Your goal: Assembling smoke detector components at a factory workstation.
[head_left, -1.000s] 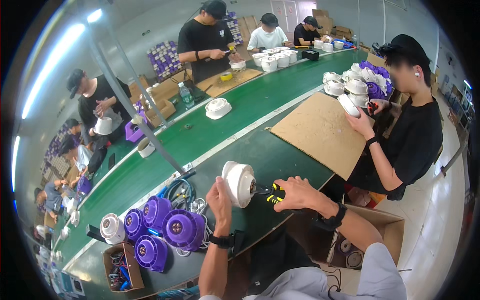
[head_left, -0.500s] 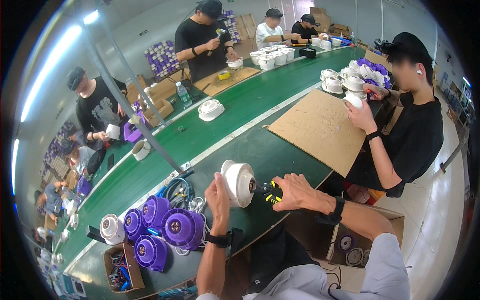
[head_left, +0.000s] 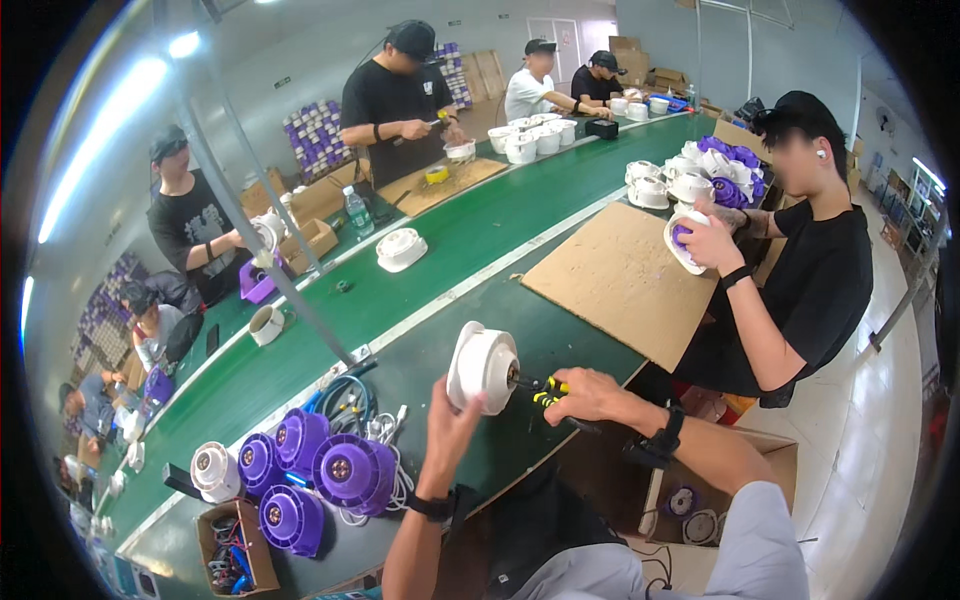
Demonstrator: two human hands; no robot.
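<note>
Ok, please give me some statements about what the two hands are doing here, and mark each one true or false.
1. The left hand holds a white round housing up on its edge. True.
2. The right hand grips a screwdriver with a yellow and black handle. True.
3. The screwdriver points away from the white round housing. False: its tip points at the centre of the housing.
4. The purple round parts lie to the right of the right hand. False: they lie to the left of the left hand, on the green table.
5. The right wrist is bare. False: it wears a black band.
</note>
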